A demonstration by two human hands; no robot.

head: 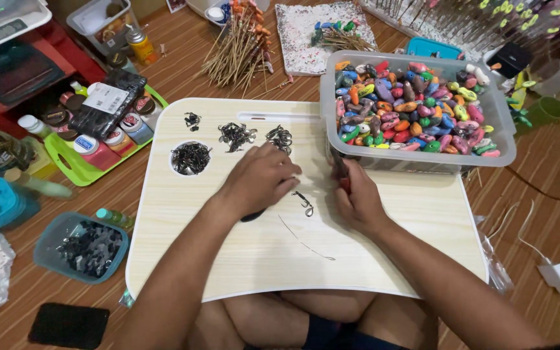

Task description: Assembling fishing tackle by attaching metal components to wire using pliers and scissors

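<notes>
Hook: small metal hook on my lap desk, between both hands.
Left hand: curled on a dark tool.
Right hand: gripping pliers.

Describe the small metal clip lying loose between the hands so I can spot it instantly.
Start at the pale wooden lap desk. Between the left hand and right hand lies one dark metal clip. Unlike the heaped clips farther back, it lies alone.

Floor: brown wood-grain planks, evenly lit. A pale lap desk lies beneath the hands. Left of the hands: a green tray of paint pots and a red shelf unit. Ahead of the hands: a bundle of sticks. Right of the hands: a white charger with cable.
</notes>
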